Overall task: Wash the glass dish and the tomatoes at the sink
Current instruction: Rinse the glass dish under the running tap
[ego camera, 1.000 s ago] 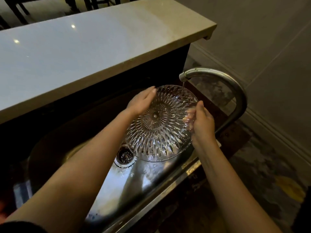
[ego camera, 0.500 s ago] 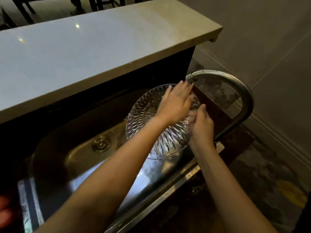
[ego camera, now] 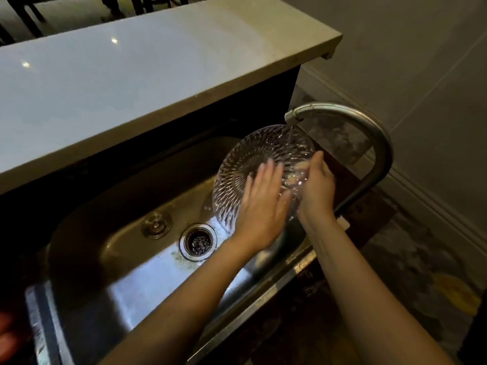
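A cut-glass dish (ego camera: 250, 156) is held tilted on edge over the steel sink (ego camera: 126, 280), under a thin stream of water from the curved tap (ego camera: 369, 133). My right hand (ego camera: 317, 184) grips the dish's right rim, thumb on the near face. My left hand (ego camera: 262, 204) lies flat on the near face of the dish with fingers spread, blurred by motion. Reddish shapes (ego camera: 10, 335) at the bottom left edge may be the tomatoes; I cannot tell for sure.
The drain (ego camera: 198, 241) sits in the sink floor left of the dish, with a round plug (ego camera: 156, 224) beside it. A pale raised counter (ego camera: 131, 83) runs behind the sink. Tiled floor and wall (ego camera: 421, 75) lie to the right.
My left hand slid from the dish's upper right near the spout down to its lower middle. The drain is uncovered again. My right hand kept its grip.
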`<state>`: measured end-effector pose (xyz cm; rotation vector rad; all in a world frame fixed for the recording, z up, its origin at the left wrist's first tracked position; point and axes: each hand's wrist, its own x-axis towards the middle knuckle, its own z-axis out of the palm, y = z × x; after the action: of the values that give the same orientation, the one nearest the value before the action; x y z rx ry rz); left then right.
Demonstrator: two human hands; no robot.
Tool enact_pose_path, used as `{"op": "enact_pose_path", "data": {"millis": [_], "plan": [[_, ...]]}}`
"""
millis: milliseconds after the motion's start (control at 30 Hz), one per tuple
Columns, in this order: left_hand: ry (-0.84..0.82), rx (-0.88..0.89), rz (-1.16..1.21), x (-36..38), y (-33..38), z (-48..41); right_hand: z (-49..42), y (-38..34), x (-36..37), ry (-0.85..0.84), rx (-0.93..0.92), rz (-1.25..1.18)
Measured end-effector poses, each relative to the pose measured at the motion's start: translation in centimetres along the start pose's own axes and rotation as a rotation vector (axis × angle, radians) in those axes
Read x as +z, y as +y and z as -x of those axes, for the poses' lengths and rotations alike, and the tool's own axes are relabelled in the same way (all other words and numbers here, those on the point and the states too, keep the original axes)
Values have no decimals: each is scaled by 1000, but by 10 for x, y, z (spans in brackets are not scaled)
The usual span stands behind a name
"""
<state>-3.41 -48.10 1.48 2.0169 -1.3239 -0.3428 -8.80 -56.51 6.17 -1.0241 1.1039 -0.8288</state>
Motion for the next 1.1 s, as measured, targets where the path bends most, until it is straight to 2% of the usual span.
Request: {"op": "enact_pose_path", "data": {"millis": [100, 167, 233, 333, 433, 500, 600, 667, 767, 833, 933, 1000, 1100], "plan": [[7, 0, 8, -14, 20, -59, 14, 5, 5, -80, 31, -9], [-24, -37, -35, -25, 15, -100, 18, 4, 5, -66, 28, -43], [-81, -89, 18, -34, -1, -124, 18, -1, 3, -22, 13, -79], [-56, -255, 166, -46, -45, -121, 12, -11, -4, -13, -41, -92], [-43, -377, 230, -41, -68, -72, 3, -19, -5, 4, -97, -148], [-8, -348, 179, -20, -55, -28, -3, -20, -2, 10, -124, -134], [74, -105, 34, 5, -11, 8, -7, -15, 0, -1, -97, -83], [77, -26, 30, 4, 8, -6, -4, -8, -1, -36, -31, -58], [51, -19, 12, -9, 11, -62, 5, 2, -1, -84, 32, -82], [-4, -47, 5, -19, -1, -97, 9, 4, 2, -49, 10, -59], [-23, -261, 123, -32, -38, -118, 11, -1, -1, -65, -84, 8], [26, -503, 456, -39, -59, -109, 11, -6, -3, -145, -169, 65], [36, -724, 843, -41, -78, -86, 8, -5, -3, -275, -364, 301]]}}
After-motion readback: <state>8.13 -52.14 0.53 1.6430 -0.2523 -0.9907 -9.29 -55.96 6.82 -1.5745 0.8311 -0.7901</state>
